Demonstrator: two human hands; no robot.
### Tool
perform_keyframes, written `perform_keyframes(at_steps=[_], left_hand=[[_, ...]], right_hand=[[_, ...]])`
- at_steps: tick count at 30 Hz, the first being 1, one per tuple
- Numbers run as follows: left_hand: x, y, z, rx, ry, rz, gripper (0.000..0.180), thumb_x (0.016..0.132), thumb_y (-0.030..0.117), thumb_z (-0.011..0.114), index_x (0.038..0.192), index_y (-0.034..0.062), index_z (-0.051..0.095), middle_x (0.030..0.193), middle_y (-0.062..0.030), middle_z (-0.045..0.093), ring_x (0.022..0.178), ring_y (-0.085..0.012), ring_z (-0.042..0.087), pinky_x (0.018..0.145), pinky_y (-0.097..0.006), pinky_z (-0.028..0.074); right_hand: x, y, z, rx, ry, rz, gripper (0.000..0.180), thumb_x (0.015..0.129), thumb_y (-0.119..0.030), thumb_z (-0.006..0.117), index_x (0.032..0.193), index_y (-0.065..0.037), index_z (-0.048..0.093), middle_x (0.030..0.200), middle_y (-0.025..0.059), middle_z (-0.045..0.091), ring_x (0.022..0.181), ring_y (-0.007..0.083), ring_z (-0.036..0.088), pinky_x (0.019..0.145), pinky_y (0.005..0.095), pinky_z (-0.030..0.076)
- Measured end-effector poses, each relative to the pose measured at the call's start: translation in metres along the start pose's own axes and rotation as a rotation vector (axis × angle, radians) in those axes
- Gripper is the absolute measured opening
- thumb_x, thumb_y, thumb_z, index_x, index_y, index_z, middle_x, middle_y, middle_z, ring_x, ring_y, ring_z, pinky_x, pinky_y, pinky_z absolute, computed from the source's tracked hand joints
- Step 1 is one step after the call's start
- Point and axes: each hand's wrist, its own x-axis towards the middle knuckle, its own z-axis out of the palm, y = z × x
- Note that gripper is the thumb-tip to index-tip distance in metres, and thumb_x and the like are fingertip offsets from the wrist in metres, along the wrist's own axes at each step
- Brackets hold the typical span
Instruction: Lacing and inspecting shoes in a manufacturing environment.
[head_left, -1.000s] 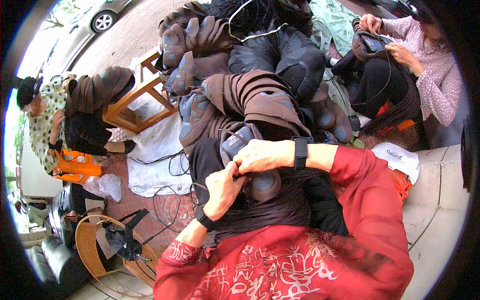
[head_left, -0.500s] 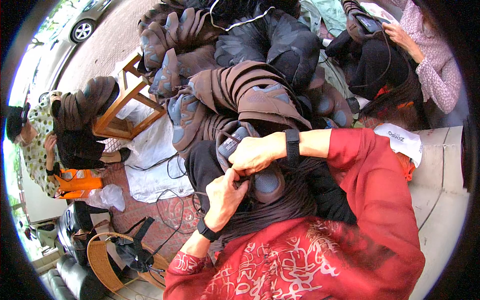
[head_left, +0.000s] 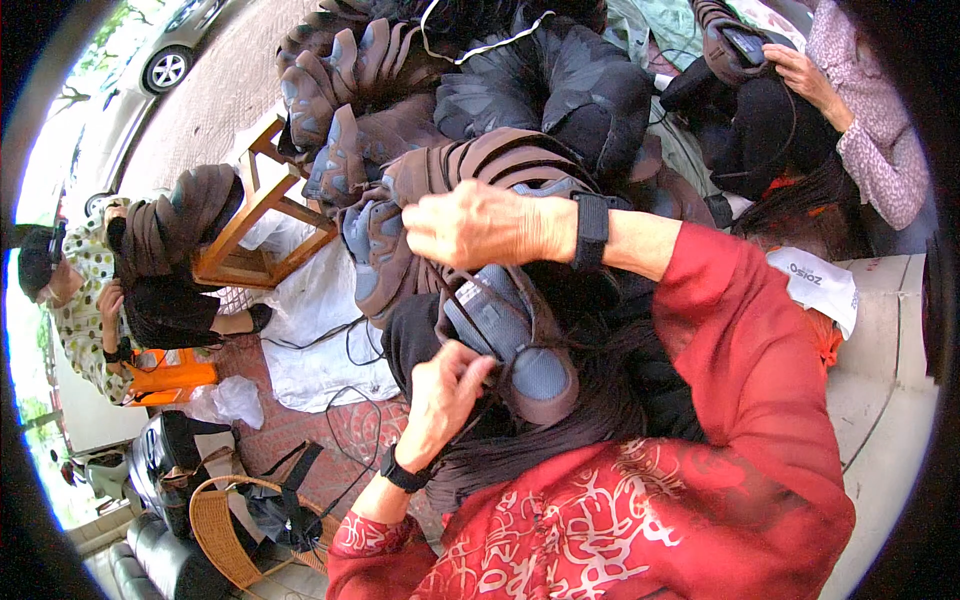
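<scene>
On my lap lies a brown shoe upper (head_left: pixel 546 386) with a blue-grey toe patch and its tongue (head_left: pixel 486 302) showing. A dark shoelace (head_left: pixel 463 318) runs along its opening. My left hand (head_left: pixel 448 392) is closed in a pinch on this lace, at the upper's near left side. Raised above the upper's far end is my right hand (head_left: pixel 480 228), its fingers pressed together; what they hold is hidden. Just beyond it, a bundle of stacked brown shoe uppers (head_left: pixel 450 165) rests against more of the same.
Piles of dark uppers (head_left: pixel 545 90) lie ahead. A wooden stool frame (head_left: pixel 262 215) stands left, past a white sheet (head_left: pixel 325 365). A co-worker in a dotted top (head_left: pixel 85 320) sits far left; another person's hand (head_left: pixel 808 82) holds an upper at right. A wicker chair (head_left: pixel 212 530) stands near left.
My right hand has moved up and away from my left hand, uncovering the tongue and lace. My left hand stays by the upper, still pinching.
</scene>
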Motion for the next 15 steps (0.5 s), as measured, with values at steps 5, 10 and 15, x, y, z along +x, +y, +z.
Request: perform_keyframes(at_steps=[5, 10, 15], left_hand=[[0.045, 0.004, 0.0, 0.106, 0.269, 0.076, 0.017, 0.074, 0.013, 0.067, 0.079, -0.0006, 0.057, 0.056, -0.0078, 0.051, 0.05, -0.014, 0.046, 0.05, -0.027, 0.039], [0.06, -0.017, 0.009, 0.106, 0.468, 0.338, 0.017, 0.072, 0.012, 0.069, 0.073, -0.0001, 0.058, 0.059, -0.0075, 0.053, 0.051, -0.0152, 0.046, 0.053, -0.027, 0.04], [0.055, -0.005, 0.02, -0.127, 0.338, 0.251, 0.017, 0.076, 0.01, 0.067, 0.072, -0.0009, 0.055, 0.061, -0.0014, 0.049, 0.057, -0.0073, 0.043, 0.053, -0.022, 0.037]], right_hand=[[-0.005, -0.022, 0.007, 0.132, 0.02, 0.199, 0.011, 0.075, -0.013, 0.054, 0.078, -0.003, 0.05, 0.071, 0.0086, 0.048, 0.062, 0.0213, 0.056, 0.05, 0.031, 0.046], [-0.053, -0.032, 0.021, 0.537, -0.113, 0.785, 0.026, 0.074, -0.023, 0.061, 0.083, 0.0, 0.055, 0.073, 0.0154, 0.055, 0.067, 0.0332, 0.055, 0.061, 0.0415, 0.044], [-0.059, -0.062, 0.023, 0.223, -0.246, 0.814, 0.014, 0.069, -0.018, 0.06, 0.073, -0.005, 0.056, 0.076, 0.0123, 0.055, 0.077, 0.0306, 0.057, 0.064, 0.0436, 0.046]])
